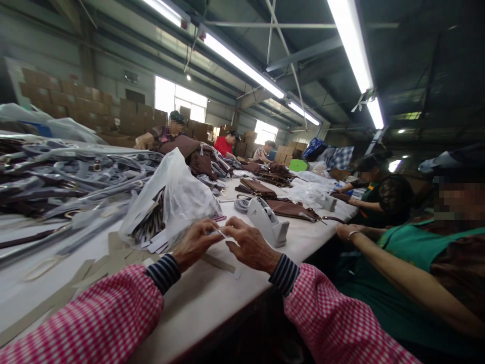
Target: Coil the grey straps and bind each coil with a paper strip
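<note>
Long tube lights (242, 65) run beneath a metal-ribbed roof, and our pale, smooth tabletop (197, 311) stretches away from us. Over its near middle our left hand (199, 242) and right hand (252, 245) meet, each grip pinching a small whitish strip (220, 232) at the fingertips; its material we cannot tell. Just right of it stands a blocky, pale tape dispenser (267, 222). To the left we see a crumpled, translucent plastic bag (189, 197) with slim strips inside, flat greyish card pieces (121, 259) strewn nearer us, and tangled, plastic-wrapped straps (109, 167) heaped beyond. Soft brown pouches (291, 210) lie past the dispenser.
</note>
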`<state>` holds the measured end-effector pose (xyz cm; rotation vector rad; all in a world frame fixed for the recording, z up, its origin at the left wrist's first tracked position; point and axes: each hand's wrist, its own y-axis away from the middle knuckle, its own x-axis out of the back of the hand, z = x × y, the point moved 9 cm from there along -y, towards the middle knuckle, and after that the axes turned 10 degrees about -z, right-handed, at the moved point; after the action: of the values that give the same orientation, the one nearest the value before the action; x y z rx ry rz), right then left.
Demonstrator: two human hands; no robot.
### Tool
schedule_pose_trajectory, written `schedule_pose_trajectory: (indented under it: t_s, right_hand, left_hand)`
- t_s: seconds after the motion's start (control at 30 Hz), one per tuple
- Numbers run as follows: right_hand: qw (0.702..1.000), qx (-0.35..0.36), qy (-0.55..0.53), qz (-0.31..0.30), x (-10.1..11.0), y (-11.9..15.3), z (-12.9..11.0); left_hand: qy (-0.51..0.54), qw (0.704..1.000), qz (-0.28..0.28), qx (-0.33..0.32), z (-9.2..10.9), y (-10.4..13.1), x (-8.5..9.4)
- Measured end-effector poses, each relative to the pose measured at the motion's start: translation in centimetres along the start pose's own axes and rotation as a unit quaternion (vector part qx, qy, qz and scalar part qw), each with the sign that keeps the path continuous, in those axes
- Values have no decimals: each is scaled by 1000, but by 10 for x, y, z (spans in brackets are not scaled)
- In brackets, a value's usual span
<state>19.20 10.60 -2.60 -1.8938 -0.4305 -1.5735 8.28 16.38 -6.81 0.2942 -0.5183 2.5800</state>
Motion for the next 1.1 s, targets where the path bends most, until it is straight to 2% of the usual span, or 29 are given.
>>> schedule_pose_trajectory:
  t_s: [0.1,0.33,0.47,0.63,0.7,0.73,0.83,0.9,1.0,1.1]
  right_hand:
    - [999,-5,5,44,-3,5,-3]
    - [993,9,19,114,-5,7,0]
    - [991,3,-35,129,-5,10,1]
    - [989,0,-111,100,-8,19,10]
    - [982,-12,-145,122,6,29,33]
    - [975,-41,-161,148,18,37,53]
    - [934,-204,-181,232,59,72,133]
    - [914,-276,-178,237,77,92,176]
    - [900,-331,-207,192,77,107,215]
    - [881,-363,-270,136,55,110,228]
  left_hand:
    - [116,990,6,75,-14,0,1]
    - [208,970,-33,118,-17,5,-2]
    - [206,971,-47,109,-12,3,-4]
    - [137,984,-63,92,-7,1,-5]
    - [89,990,-73,87,-5,1,-5]
    - [60,992,-75,81,-4,1,-5]
    - [-15,996,-65,62,0,0,0]
    - [-52,996,-61,44,2,-1,2]
    - [-93,994,-62,-3,10,-3,1]
    - [-110,992,-57,-33,19,-2,2]
